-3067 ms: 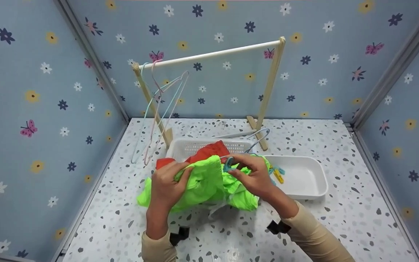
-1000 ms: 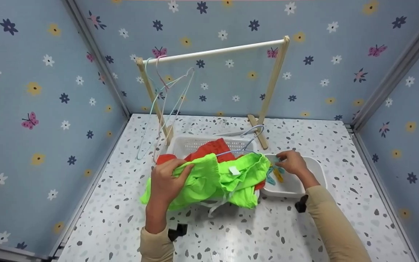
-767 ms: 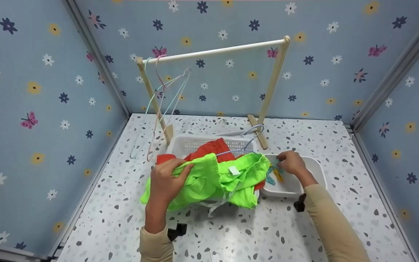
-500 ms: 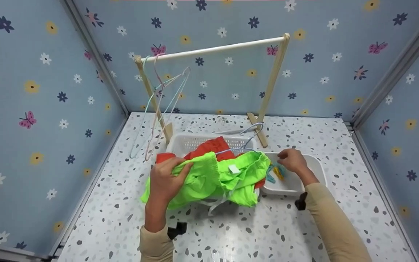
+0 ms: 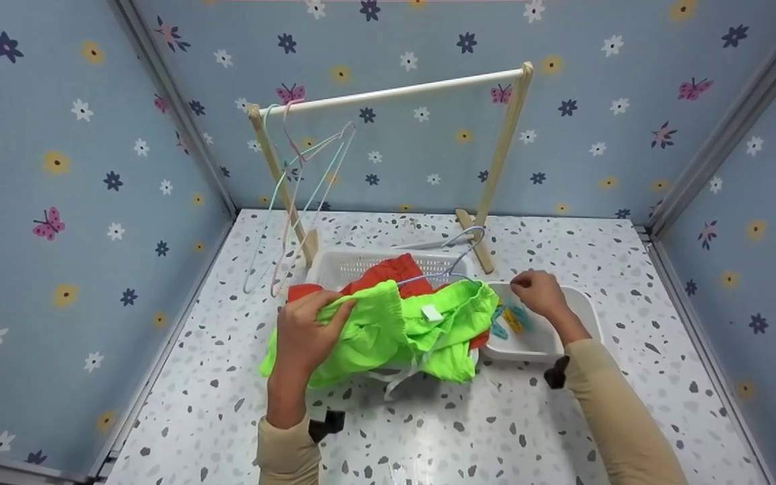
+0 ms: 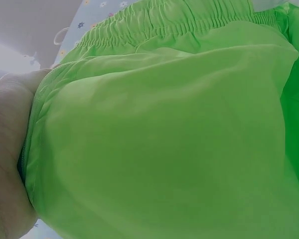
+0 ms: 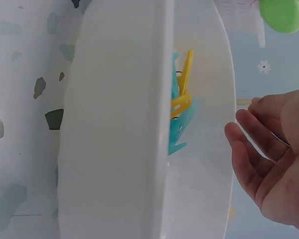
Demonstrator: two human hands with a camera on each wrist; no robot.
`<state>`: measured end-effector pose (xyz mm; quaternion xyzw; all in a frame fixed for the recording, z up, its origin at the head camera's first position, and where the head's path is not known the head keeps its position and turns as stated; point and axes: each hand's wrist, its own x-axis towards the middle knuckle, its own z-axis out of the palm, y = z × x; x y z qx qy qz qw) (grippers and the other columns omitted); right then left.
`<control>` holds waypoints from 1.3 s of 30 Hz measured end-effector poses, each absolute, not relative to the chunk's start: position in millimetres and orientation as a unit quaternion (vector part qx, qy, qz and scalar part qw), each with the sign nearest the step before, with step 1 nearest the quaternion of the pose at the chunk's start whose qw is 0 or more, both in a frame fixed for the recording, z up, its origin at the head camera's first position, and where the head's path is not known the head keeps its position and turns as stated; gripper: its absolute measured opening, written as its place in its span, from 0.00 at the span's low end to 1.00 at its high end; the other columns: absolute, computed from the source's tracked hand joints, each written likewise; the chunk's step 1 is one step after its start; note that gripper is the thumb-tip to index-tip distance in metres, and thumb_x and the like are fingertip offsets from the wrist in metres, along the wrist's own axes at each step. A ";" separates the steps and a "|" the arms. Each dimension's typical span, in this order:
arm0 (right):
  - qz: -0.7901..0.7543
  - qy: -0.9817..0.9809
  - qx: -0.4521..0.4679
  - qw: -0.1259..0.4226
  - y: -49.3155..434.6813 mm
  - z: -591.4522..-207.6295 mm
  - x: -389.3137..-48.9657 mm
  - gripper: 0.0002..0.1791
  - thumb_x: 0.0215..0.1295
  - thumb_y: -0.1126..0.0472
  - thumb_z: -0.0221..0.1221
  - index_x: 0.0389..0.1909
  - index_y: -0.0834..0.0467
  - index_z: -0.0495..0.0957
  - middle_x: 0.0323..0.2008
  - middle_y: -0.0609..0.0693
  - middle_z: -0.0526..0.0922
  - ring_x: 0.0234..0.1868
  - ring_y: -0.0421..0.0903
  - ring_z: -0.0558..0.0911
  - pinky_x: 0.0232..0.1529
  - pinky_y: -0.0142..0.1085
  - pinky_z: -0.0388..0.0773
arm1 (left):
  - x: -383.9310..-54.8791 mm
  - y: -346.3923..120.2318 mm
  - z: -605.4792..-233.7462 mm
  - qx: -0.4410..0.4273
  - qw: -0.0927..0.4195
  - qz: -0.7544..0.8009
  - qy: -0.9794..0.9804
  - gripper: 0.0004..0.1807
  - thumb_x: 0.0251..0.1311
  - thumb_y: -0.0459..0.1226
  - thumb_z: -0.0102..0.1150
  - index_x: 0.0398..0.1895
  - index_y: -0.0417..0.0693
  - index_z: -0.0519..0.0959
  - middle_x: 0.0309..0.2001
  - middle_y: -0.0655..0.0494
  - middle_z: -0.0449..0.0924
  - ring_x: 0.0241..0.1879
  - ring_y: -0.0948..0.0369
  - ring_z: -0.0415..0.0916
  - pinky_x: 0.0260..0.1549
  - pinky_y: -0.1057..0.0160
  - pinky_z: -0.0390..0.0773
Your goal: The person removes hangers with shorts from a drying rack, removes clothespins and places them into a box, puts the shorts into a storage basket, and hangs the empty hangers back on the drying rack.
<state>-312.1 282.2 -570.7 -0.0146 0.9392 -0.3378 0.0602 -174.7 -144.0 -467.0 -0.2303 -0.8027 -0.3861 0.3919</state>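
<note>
My left hand (image 5: pixel 310 333) pinches bright green shorts (image 5: pixel 442 337) near their gathered waistband, thumb in front. In the left wrist view the shorts (image 6: pixel 164 134) fill most of the picture, with the hand at the left edge. A light blue hanger (image 5: pixel 452 269) lies behind the shorts' waistband, its hook pointing up. Over the white tray (image 5: pixel 546 353) hovers my right hand (image 5: pixel 541 295), fingers loosely curled with nothing visible in them. Yellow and teal clothespins (image 5: pixel 512 321) lie inside, left of that hand; the right wrist view shows the clothespins (image 7: pixel 182 104) past the tray wall.
A white perforated basket (image 5: pixel 337 263) with red cloth (image 5: pixel 391 273) stands beneath and behind the shorts. Behind it rises a rack with a white rod (image 5: pixel 395 93) and wooden posts. Pastel hangers (image 5: pixel 287 202) hang at its left end. Patterned walls enclose the speckled table (image 5: pixel 482 431).
My right hand held a teal clothespin at the shorts, then moved right to the tray. It has since lifted slightly, with no clothespin visible in it. The left hand keeps its hold.
</note>
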 end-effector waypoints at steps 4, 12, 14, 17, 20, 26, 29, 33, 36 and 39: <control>-0.364 0.931 -0.024 0.028 277.7 -562.8 -309.9 0.12 0.70 0.64 0.54 0.48 0.65 0.81 0.43 0.59 0.82 0.41 0.52 0.81 0.43 0.47 0.78 | -176.4 -144.0 -465.3 -0.236 0.395 -0.385 -0.800 0.04 0.54 0.36 0.71 0.27 0.45 0.85 0.25 0.56 0.83 0.25 0.57 0.81 0.28 0.58 0.78; -0.444 0.891 -0.057 -0.078 248.5 -530.0 -291.1 0.13 0.73 0.59 0.54 0.46 0.62 0.82 0.43 0.57 0.83 0.36 0.50 0.82 0.37 0.40 0.76 | -177.5 -146.3 -466.7 -0.241 0.396 -0.377 -0.802 0.04 0.55 0.36 0.70 0.29 0.45 0.85 0.27 0.56 0.83 0.27 0.57 0.81 0.29 0.57 0.78; -0.472 0.874 -0.073 -0.089 239.8 -517.9 -285.6 0.15 0.74 0.55 0.53 0.46 0.61 0.83 0.42 0.57 0.83 0.37 0.51 0.81 0.36 0.40 0.76 | -177.6 -146.8 -467.0 -0.239 0.396 -0.375 -0.803 0.04 0.55 0.37 0.70 0.29 0.45 0.85 0.27 0.56 0.83 0.27 0.57 0.81 0.30 0.57 0.78; -0.502 0.853 -0.110 -0.086 229.4 -503.9 -276.2 0.17 0.75 0.52 0.52 0.46 0.59 0.83 0.41 0.55 0.83 0.40 0.52 0.81 0.37 0.43 0.77 | -178.0 -147.2 -467.9 -0.232 0.396 -0.377 -0.805 0.05 0.55 0.38 0.70 0.29 0.46 0.85 0.27 0.57 0.83 0.27 0.57 0.81 0.30 0.57 0.77; -0.506 0.844 -0.170 -0.055 222.3 -499.1 -267.6 0.16 0.75 0.53 0.51 0.51 0.59 0.81 0.46 0.54 0.81 0.46 0.51 0.79 0.45 0.47 0.75 | -177.9 -146.9 -468.0 -0.225 0.398 -0.375 -0.807 0.06 0.55 0.39 0.70 0.29 0.46 0.85 0.26 0.58 0.82 0.27 0.58 0.80 0.29 0.57 0.77; -0.521 0.815 -0.254 -0.011 212.0 -501.9 -253.8 0.15 0.72 0.64 0.55 0.54 0.66 0.77 0.52 0.61 0.79 0.51 0.53 0.78 0.52 0.48 0.72 | -178.2 -145.5 -466.3 -0.222 0.402 -0.360 -0.812 0.06 0.55 0.39 0.70 0.28 0.46 0.85 0.25 0.57 0.81 0.25 0.58 0.79 0.26 0.57 0.76; -0.541 0.796 -0.269 -0.027 206.0 -500.9 -247.6 0.12 0.71 0.67 0.55 0.49 0.71 0.78 0.47 0.65 0.81 0.45 0.49 0.79 0.45 0.40 0.75 | -178.3 -145.3 -466.1 -0.220 0.404 -0.351 -0.816 0.06 0.55 0.40 0.70 0.28 0.46 0.85 0.25 0.57 0.81 0.25 0.58 0.79 0.25 0.58 0.76; -0.567 0.772 -0.278 -0.070 197.8 -504.9 -248.2 0.09 0.70 0.72 0.54 0.42 0.72 0.80 0.39 0.67 0.82 0.35 0.42 0.77 0.35 0.30 0.72 | -178.4 -146.0 -466.4 -0.205 0.411 -0.314 -0.831 0.08 0.56 0.42 0.69 0.29 0.47 0.84 0.26 0.57 0.82 0.26 0.57 0.81 0.25 0.56 0.77; -0.578 0.759 -0.282 -0.103 191.6 -507.6 -249.3 0.08 0.69 0.74 0.53 0.38 0.73 0.81 0.35 0.67 0.82 0.29 0.41 0.74 0.31 0.28 0.69 | -177.4 -146.6 -466.1 -0.185 0.422 -0.260 -0.848 0.10 0.59 0.44 0.66 0.29 0.48 0.84 0.26 0.57 0.82 0.25 0.56 0.80 0.22 0.55 0.76; -0.587 0.745 -0.290 -0.125 185.2 -508.0 -248.8 0.08 0.68 0.75 0.53 0.37 0.73 0.81 0.33 0.67 0.82 0.27 0.42 0.74 0.30 0.28 0.70 | -175.7 -146.6 -464.8 -0.168 0.433 -0.215 -0.859 0.11 0.60 0.46 0.65 0.28 0.48 0.83 0.25 0.56 0.81 0.22 0.54 0.79 0.18 0.55 0.74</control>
